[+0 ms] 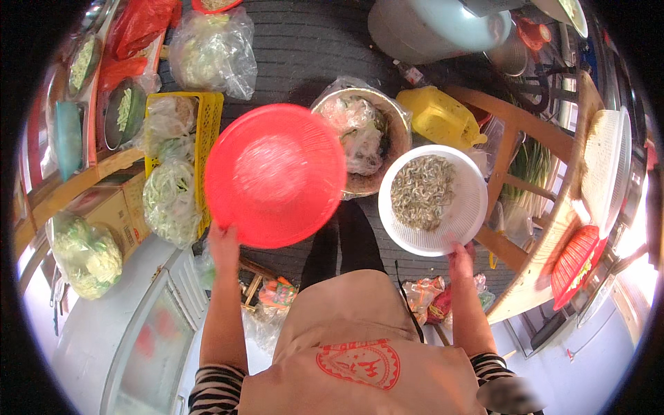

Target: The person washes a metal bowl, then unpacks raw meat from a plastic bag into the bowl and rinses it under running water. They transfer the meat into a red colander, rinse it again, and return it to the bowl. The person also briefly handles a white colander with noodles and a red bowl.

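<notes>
My left hand (224, 244) grips the near left rim of a red plastic basket (275, 225), which is a little blurred and shows a pale patch in its middle. My right hand (460, 254) holds the near rim of a white plastic colander (469, 207). Small greyish shrimp-like pieces (423, 192) lie in the colander, mostly on its left side. Between and beyond the two baskets stands a round bin (399, 119) lined with clear plastic, with crumpled plastic bags (358, 129) inside; the red basket overlaps its left edge.
At the left are a yellow crate (210, 129) with bagged vegetables and a bag of cauliflower (88, 259). A yellow jug (441, 116) lies beyond the colander. A wooden table (544, 264) at the right bears a red basket (576, 264). A large grey tub (404, 31) stands farther off.
</notes>
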Demonstrator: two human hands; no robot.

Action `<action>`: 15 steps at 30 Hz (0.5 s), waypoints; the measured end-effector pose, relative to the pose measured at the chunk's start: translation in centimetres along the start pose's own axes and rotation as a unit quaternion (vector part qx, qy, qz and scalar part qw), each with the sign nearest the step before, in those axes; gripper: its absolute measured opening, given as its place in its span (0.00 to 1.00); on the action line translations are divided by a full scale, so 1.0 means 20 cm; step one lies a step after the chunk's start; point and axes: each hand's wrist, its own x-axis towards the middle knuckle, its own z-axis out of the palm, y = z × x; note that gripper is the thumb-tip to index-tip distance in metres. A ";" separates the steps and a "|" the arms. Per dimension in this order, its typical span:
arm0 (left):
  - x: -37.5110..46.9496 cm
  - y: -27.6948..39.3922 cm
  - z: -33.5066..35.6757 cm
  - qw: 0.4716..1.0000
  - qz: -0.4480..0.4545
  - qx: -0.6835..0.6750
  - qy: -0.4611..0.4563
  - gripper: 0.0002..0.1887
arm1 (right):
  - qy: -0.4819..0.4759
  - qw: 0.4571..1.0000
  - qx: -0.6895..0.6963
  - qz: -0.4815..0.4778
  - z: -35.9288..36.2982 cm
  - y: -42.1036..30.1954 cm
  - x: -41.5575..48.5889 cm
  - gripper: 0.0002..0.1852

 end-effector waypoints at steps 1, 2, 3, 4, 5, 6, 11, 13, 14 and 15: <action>-0.05 -0.02 -0.10 0.990 0.086 0.102 0.038 0.18 | 0.016 1.000 -0.005 -0.005 0.01 -0.01 0.01 0.20; -0.10 -0.04 -0.21 0.959 0.166 0.216 0.083 0.17 | 0.002 1.000 0.009 -0.016 0.04 0.00 0.03 0.18; -0.13 -0.07 -0.29 0.950 0.123 0.273 0.092 0.17 | -0.004 1.000 -0.012 -0.017 0.07 0.00 0.05 0.18; -0.16 -0.10 -0.37 0.936 0.094 0.326 0.100 0.16 | -0.012 0.999 -0.027 -0.020 0.11 0.00 0.06 0.17; -0.19 -0.13 -0.45 0.915 0.088 0.378 0.110 0.16 | -0.019 0.999 -0.042 -0.027 0.15 -0.01 0.08 0.16; -0.21 -0.17 -0.50 0.941 0.056 0.316 0.108 0.16 | -0.019 0.998 -0.049 -0.026 0.20 0.00 0.11 0.14; -0.34 -0.34 -0.59 0.994 -0.012 0.013 0.109 0.14 | -0.046 0.995 -0.092 -0.020 0.46 0.03 0.26 0.12; -0.40 -0.36 -0.58 0.991 -0.053 -0.039 0.118 0.14 | -0.036 0.992 -0.115 -0.038 0.60 0.06 0.33 0.12; -0.43 -0.37 -0.58 0.990 -0.059 -0.058 0.114 0.14 | -0.063 0.991 -0.105 -0.048 0.66 0.06 0.36 0.12; -0.45 -0.37 -0.57 0.987 -0.073 -0.069 0.123 0.15 | -0.077 0.991 -0.095 -0.049 0.72 0.07 0.39 0.12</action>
